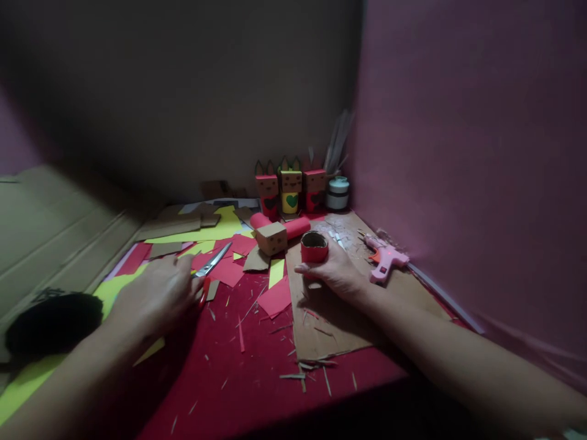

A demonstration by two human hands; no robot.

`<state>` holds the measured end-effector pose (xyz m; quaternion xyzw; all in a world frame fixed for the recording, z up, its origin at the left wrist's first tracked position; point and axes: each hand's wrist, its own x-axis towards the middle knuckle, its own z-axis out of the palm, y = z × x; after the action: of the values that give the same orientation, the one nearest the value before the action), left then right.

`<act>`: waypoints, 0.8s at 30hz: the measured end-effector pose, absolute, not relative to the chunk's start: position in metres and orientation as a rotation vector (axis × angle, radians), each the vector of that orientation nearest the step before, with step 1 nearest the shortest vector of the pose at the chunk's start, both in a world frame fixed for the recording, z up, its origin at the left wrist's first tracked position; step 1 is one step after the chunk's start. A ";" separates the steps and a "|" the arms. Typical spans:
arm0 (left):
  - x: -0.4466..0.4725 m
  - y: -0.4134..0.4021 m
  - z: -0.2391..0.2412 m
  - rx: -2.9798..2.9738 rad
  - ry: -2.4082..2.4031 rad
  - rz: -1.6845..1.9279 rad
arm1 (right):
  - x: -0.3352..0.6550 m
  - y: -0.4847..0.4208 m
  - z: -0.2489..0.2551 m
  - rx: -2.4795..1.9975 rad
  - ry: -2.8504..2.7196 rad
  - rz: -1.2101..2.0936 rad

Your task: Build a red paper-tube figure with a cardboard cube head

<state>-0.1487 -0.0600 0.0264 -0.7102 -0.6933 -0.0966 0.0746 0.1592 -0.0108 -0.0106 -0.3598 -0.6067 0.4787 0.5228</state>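
My left hand [158, 287] is at the left of the table, its fingers curled at the red handles of a pair of scissors [213, 259]. The blades point up and to the right over red paper pieces; part of the handles is hidden by the hand. My right hand [342, 272] is wrapped round a short red-covered cardboard tube [314, 252], held upright with its open end up, over a cardboard sheet [339, 336]. Just left of the tube lies a small cardboard box [272, 239] with marks on it, in front of red paper rolls [298, 228].
A pink glue gun [389, 263] lies right, by the wall. Behind stand several box-headed paper figures [290, 192], a pale blue jar [338, 194] and glue sticks [337, 143]. Paper and cardboard scraps [228, 271] cover the red table [238, 385]. A black round object [55, 324] sits left.
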 end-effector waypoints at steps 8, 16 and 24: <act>-0.037 -0.050 0.049 -2.804 -2.085 -0.805 | 0.156 -0.004 -0.013 -0.862 -1.572 1.144; 0.000 -0.023 0.022 -3.030 -2.052 -1.527 | 0.152 -0.006 -0.013 -0.694 -1.590 1.156; -0.024 -0.035 0.038 -2.678 -2.220 -1.930 | 0.160 -0.010 -0.001 -0.854 -1.571 1.017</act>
<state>-0.0235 -0.0348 0.0381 -0.6152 -0.5100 -0.4434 -0.4060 0.1602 -0.0103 -0.0007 -0.3556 -0.6542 0.4234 0.5161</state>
